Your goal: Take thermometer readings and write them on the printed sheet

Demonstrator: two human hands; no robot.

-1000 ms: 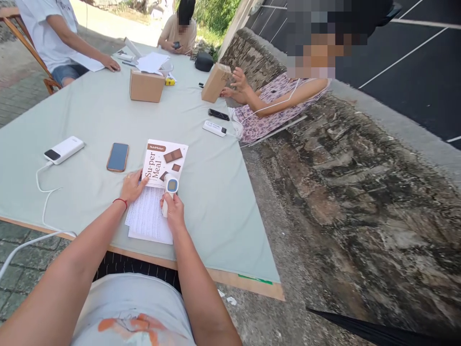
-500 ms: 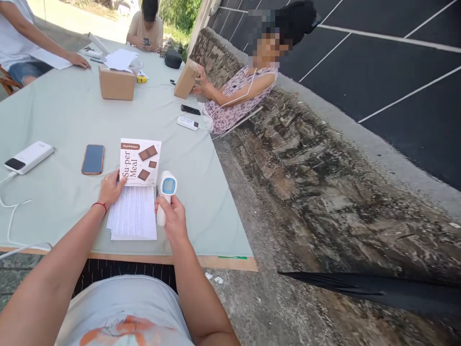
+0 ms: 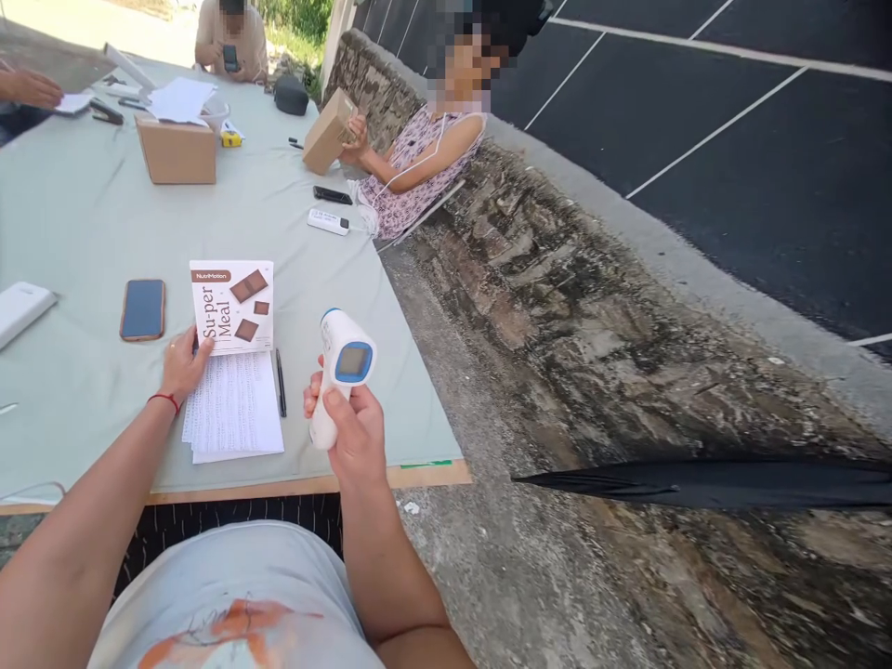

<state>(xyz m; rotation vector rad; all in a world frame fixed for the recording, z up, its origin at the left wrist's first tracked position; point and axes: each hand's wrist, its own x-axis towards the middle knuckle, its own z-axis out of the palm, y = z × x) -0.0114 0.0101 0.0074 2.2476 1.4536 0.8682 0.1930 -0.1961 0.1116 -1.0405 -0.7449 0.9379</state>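
Note:
My right hand (image 3: 352, 418) is wrapped round the handle of a white and blue infrared thermometer (image 3: 341, 358), raised over the table's right side with its grey screen facing me. My left hand (image 3: 187, 360) grips the lower left corner of a white box (image 3: 233, 307) with brown chocolate pictures and the words "Su-per Meal". Beneath the box's near edge lie several sheets of paper (image 3: 233, 409) covered in small writing. A black pen (image 3: 280, 383) rests just right of the sheets, touching neither hand.
On the pale cloth-covered table (image 3: 84, 409) lie a phone (image 3: 143, 309) and a white power bank (image 3: 24, 311). Farther back are a cardboard box (image 3: 177, 153), a black phone (image 3: 333, 195) and a white device (image 3: 327, 221). A person on the right holds a brown box (image 3: 330, 132); others sit farther off.
The thermometer has lifted and moved right, away from the papers, its screen turning from lit blue to grey. The pen now shows fully. My view has shifted right; my left hand stays on the box.

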